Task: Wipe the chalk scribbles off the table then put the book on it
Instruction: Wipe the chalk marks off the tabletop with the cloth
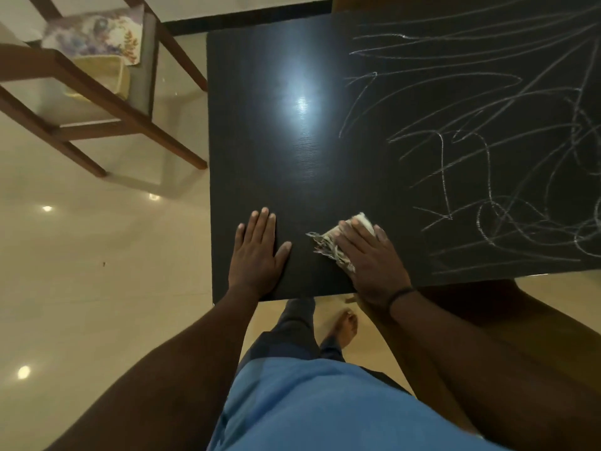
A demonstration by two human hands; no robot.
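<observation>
Chalk covers the right half of the dark surface; the left half shows no marks. The right hand presses a cloth flat near the front edge, just left of the nearest scribbles. Its fingers lie over the cloth, and whether they curl round it cannot be told, so the grip is unclear. The left hand rests flat, fingers straight, holding nothing, beside the cloth.

The book appears to lie on a chair to the left, well apart from the surface.

Likely faults from here:
- Smearing. A loaded cloth would probably spread chalk dust back over the left half.
- Missed marks. Scribbles run off the right and far edges of the view, so strokes made from this stance may fall short.
- Cloth slip. Only flat pressure appears to hold it, and a fast stroke could leave it behind.
- Early placement. A book set down on remaining chalk would pick up dust.
</observation>
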